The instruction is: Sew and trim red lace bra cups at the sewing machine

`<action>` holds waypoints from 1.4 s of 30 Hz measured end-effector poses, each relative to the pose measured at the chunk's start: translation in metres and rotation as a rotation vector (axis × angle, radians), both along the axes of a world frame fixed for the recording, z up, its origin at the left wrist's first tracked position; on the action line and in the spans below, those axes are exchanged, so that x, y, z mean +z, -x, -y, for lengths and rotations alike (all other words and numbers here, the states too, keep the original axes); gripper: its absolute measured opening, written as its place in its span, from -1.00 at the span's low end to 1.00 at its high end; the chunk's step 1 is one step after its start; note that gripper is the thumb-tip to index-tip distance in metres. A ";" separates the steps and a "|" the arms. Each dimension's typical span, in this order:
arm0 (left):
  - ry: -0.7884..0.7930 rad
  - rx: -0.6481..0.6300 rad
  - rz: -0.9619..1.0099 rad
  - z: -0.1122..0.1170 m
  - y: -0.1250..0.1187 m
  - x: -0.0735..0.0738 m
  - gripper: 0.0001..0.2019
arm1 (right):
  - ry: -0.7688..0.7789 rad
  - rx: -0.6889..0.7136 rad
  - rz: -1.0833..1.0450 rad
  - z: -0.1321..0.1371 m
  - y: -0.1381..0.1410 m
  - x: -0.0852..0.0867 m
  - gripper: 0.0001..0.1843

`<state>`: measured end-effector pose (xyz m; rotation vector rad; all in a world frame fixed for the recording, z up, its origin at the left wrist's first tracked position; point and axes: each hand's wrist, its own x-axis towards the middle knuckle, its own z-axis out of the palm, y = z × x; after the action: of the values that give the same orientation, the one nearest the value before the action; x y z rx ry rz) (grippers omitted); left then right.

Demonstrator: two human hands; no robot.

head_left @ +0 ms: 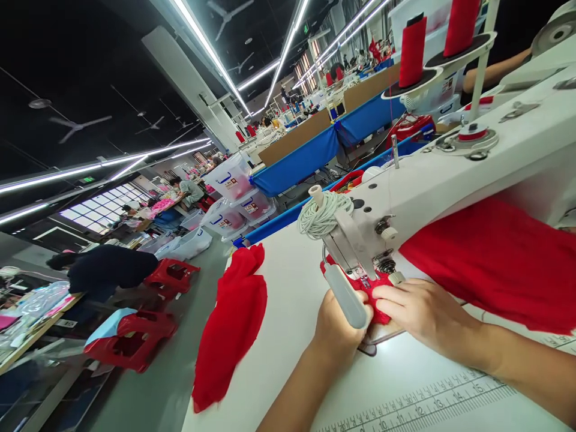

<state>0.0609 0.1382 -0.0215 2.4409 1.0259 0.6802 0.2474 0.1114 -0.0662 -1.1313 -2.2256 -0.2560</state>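
A white sewing machine (454,174) stands on the white table (292,282). Under its needle lies a small bunched piece of red fabric (369,289). My left hand (335,327) sits just left of the needle, partly behind the machine's lamp (345,295), fingers curled on the fabric. My right hand (418,309) presses on the same piece from the right, fingers bent and close together. More red fabric (499,264) lies under the machine's arm to the right.
A pile of red fabric (231,324) hangs over the table's left edge. Red thread cones (413,42) stand on the machine's rack. A printed ruler (432,402) runs along the near table edge. Red stools (135,339), clear bins (234,192) and other people fill the aisle at left.
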 end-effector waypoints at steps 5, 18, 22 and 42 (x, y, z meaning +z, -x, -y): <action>-0.591 0.032 -0.201 0.007 0.001 -0.027 -0.71 | 0.007 -0.018 -0.006 0.006 -0.001 -0.007 -0.67; -0.546 -0.055 -0.255 0.006 0.017 -0.013 -0.68 | 0.021 -0.162 0.017 0.004 -0.001 0.000 -0.62; -0.538 -0.053 -0.247 0.011 0.018 -0.010 -0.73 | -0.008 -0.033 0.028 0.009 -0.006 0.001 -0.58; -0.617 -0.080 -0.235 -0.007 0.021 -0.021 -0.75 | 0.046 -0.173 0.080 -0.005 -0.010 0.007 -0.70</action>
<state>0.0397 0.1452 -0.0420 3.1383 0.8866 0.7845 0.2577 0.1160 -0.0596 -1.3623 -2.2143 -0.3284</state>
